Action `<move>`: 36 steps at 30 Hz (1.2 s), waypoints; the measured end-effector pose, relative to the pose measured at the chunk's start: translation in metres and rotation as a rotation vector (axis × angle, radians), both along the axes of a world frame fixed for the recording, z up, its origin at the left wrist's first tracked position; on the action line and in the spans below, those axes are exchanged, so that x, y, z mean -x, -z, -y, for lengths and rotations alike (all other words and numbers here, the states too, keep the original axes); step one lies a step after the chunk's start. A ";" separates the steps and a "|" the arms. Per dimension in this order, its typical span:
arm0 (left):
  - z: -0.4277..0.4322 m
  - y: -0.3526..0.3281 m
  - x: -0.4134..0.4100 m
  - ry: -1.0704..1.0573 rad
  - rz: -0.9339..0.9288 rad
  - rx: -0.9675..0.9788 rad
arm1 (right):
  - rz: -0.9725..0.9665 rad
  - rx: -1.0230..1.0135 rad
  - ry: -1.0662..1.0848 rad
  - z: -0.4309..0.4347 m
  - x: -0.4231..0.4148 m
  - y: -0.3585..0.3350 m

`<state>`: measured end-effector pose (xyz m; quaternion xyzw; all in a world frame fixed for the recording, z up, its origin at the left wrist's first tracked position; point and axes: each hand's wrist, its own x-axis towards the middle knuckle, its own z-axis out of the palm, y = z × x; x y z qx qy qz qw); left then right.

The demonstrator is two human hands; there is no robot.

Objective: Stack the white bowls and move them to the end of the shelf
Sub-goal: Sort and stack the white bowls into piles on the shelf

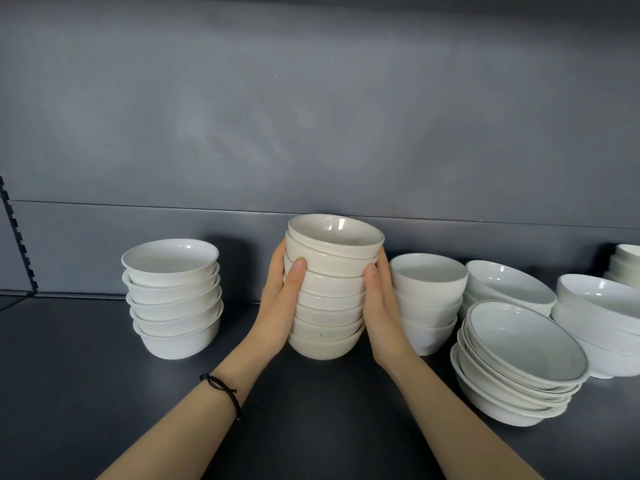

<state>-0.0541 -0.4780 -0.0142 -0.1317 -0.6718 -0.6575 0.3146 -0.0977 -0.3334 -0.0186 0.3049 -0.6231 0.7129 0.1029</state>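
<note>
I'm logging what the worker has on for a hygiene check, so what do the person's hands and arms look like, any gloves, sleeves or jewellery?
Both the left hand and the right hand are bare, with no gloves and no rings that I can see. Both forearms are uncovered as far as the picture shows, so no sleeves. The left wrist carries a thin black cord bracelet with a small knot. The right wrist has nothing on it.

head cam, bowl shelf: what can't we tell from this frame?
- Held stack: whether it rests on the shelf; base contact unclear.
- Fingers of the left hand and right hand: behind the stack.
- Far-right stack: cut by the frame edge.
- Shelf's ends: out of frame.
</note>
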 end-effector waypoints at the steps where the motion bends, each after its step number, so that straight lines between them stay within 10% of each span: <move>1: 0.000 0.001 0.000 -0.001 -0.002 -0.002 | -0.008 -0.008 -0.005 0.000 0.000 0.000; 36: -0.009 0.013 -0.007 -0.056 0.223 -0.378 | 0.195 0.002 -0.150 0.007 -0.017 0.002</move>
